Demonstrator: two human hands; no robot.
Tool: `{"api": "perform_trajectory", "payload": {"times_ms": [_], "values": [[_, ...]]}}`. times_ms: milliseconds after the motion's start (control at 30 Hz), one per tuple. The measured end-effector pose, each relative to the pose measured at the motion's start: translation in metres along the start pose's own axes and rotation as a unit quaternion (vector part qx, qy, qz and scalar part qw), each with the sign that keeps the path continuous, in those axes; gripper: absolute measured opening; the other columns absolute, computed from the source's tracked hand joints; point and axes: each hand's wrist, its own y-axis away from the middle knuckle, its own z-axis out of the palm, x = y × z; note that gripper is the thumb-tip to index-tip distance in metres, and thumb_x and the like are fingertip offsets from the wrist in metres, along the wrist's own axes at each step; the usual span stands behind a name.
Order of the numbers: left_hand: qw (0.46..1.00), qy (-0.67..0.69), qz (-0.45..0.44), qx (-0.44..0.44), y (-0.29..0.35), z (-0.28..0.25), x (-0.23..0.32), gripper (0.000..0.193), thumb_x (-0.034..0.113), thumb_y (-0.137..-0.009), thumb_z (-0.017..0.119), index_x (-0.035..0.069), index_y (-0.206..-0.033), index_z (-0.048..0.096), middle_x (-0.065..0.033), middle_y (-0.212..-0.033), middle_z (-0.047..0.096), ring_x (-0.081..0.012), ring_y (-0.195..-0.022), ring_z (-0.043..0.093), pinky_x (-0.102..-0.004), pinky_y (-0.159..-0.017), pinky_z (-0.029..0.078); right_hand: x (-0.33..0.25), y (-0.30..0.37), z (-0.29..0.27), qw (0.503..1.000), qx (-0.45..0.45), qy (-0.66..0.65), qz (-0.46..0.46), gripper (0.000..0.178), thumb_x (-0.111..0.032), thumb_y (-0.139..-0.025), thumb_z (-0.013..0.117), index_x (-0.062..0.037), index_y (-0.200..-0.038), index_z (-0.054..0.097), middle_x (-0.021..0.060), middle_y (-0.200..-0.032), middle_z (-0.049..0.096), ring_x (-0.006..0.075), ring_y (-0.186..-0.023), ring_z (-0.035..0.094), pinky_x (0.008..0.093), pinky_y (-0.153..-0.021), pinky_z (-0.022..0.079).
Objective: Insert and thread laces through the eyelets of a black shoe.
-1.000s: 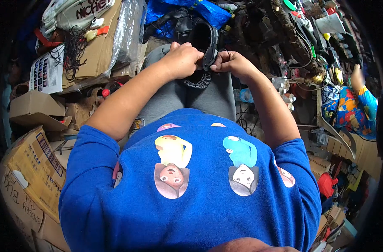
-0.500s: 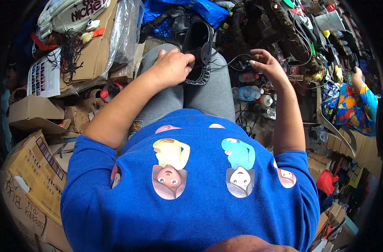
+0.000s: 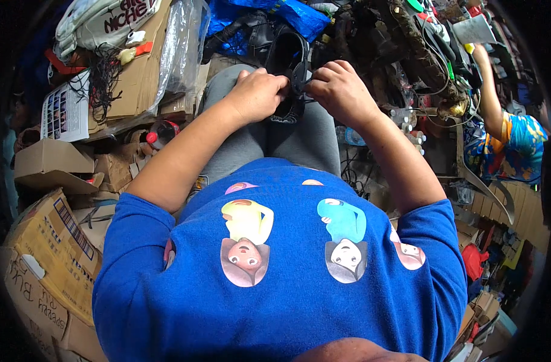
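One left hand (image 3: pixel 256 96), bare, knuckles up: fingers half curled, tips at the near left edge of a black shoe (image 3: pixel 289 57); whether they pinch it cannot be told, the tips being hidden. One right hand (image 3: pixel 342 90), bare, back uppermost: fingers bunched and bent down close by the shoe's right edge; fingertips hidden, so what they pinch, if anything, cannot be told. One shoe, black, open at the top: lying between the two hands and reaching beyond them, away from the body, its near end above the thighs of gray trousers (image 3: pixel 227 154). One shirt (image 3: pixel 293 314), blue, with printed cartoon figures, worn. Beyond the shoe: one blue plastic sheet (image 3: pixel 302 18), crumpled. At left: cardboard sheets (image 3: pixel 144 81), flat, with clear plastic (image 3: pixel 182 51) along one side and a tangle of dark string (image 3: pixel 109 84) on top; one white bag (image 3: pixel 97 27), lettered; one sheet of printed pictures (image 3: pixel 61 114); one bottle (image 3: pixel 162 134), red-capped; one small carton (image 3: pixel 52 161), open; one yellow box (image 3: pixel 64 238), nearer the body. At right: several clear bottles (image 3: pixel 352 136), below the right wrist; one co-worker's arm (image 3: pixel 491 96), raised, its sleeve (image 3: pixel 523 142) brightly patterned; one red bundle (image 3: pixel 473 262).
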Motion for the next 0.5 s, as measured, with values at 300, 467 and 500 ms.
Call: {"api": "perform_trajectory", "payload": {"times_ms": [300,467,500], "values": [[1.000,-0.008,0.026,-0.005,0.002,0.000,-0.002,0.014,0.015,-0.080,0.058,0.013,-0.094,0.062,-0.0073,-0.092,0.063,-0.0297,-0.096,0.054,-0.0476,-0.082,0.038,0.002,-0.005,0.000,0.998,0.047,0.025,-0.023,0.018,-0.015,-0.077,0.055,-0.0138,-0.094,0.061,0.0037,-0.091,0.058,0.0214,-0.093,0.056,0.0363,-0.089,0.039],[0.999,-0.021,0.024,-0.008,0.003,-0.003,0.000,0.014,0.015,-0.080,0.058,0.013,-0.094,0.061,-0.0070,-0.092,0.063,-0.0296,-0.096,0.053,-0.0473,-0.082,0.038,0.006,-0.007,0.004,0.994,-0.060,0.077,-0.039,0.014,-0.014,-0.078,0.053,-0.0137,-0.090,0.059,0.0043,-0.087,0.058,0.0210,-0.094,0.056,0.0357,-0.089,0.039],[0.999,-0.019,0.033,-0.005,0.004,-0.004,-0.003,0.013,0.015,-0.080,0.058,0.012,-0.093,0.061,-0.0075,-0.091,0.063,-0.0298,-0.096,0.053,-0.0471,-0.082,0.038,0.007,-0.006,0.005,0.994,-0.057,0.080,-0.039,0.013,-0.014,-0.078,0.053,-0.0133,-0.090,0.060,0.0045,-0.087,0.058,0.0210,-0.094,0.056,0.0357,-0.090,0.039]]}}
